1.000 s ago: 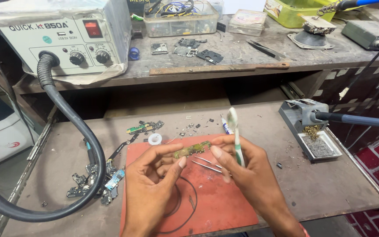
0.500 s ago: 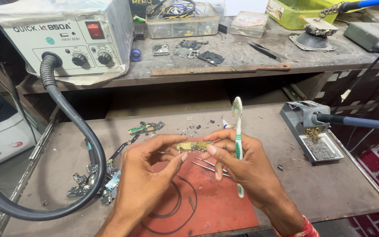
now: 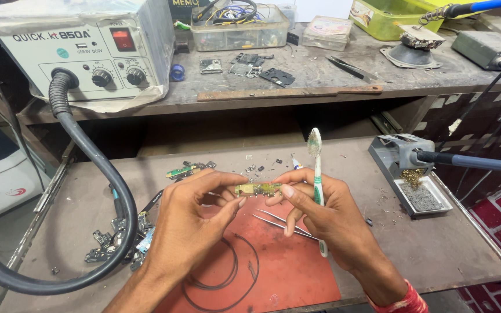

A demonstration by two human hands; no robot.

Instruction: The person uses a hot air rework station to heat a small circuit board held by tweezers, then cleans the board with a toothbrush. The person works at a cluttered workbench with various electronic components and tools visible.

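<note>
While you pinch the small circuit board (image 3: 257, 189) between both hands, it hangs level in the air above the red work mat (image 3: 273, 272), its long edges running side to side. Your left hand (image 3: 195, 217) closes thumb and forefinger on the board's left end; your right hand (image 3: 326, 217) closes thumb and forefinger on its right end, and the remaining fingers of that hand clamp a green-and-white toothbrush (image 3: 317, 174) upright, bristles standing above the grip and the handle tip poking out below the palm. Just under the board, metal tweezers (image 3: 279, 223) lie on the mat, partly hidden by your right fingers. Below your left hand, a thin black wire loop (image 3: 227, 278) curls on the mat. Beyond your left knuckles, scattered board scraps (image 3: 189, 170) sit on the bench top (image 3: 436, 255). Well off to the right of your grip stands a soldering iron holder (image 3: 404, 168). Left of your grip, a thick black hose (image 3: 97, 168) arcs down from the hot-air station (image 3: 82, 46) on the upper shelf.
</note>
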